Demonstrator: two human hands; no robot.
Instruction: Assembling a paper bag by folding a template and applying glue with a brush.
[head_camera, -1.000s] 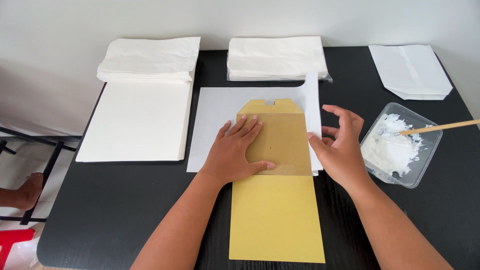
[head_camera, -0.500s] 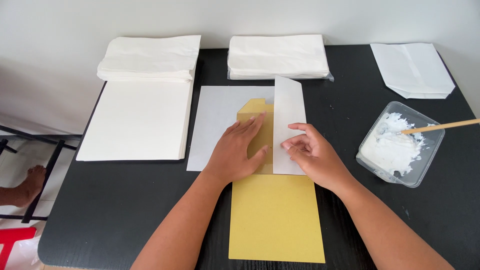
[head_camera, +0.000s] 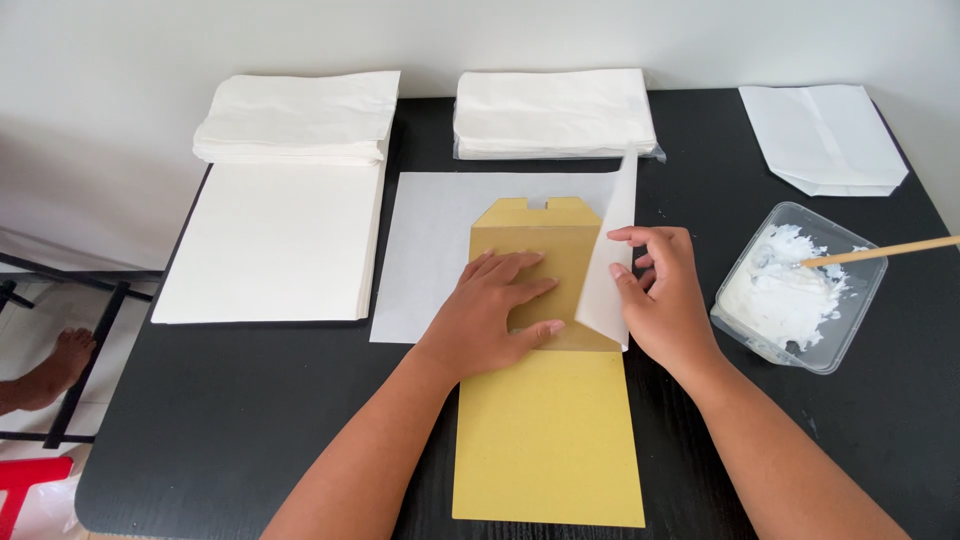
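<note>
White paper sheet (head_camera: 440, 250) is folding over a cardboard template (head_camera: 545, 400): right hand (head_camera: 665, 300) pinching its edge, left hand (head_camera: 495, 315) pressing flat, best creased tightly.

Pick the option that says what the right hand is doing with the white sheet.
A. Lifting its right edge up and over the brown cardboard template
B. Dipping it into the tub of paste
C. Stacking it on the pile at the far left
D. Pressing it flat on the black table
A: the right hand pinches the raised right edge of the white sheet, which stands up beside the brown cardboard template that the left hand presses flat.
</note>
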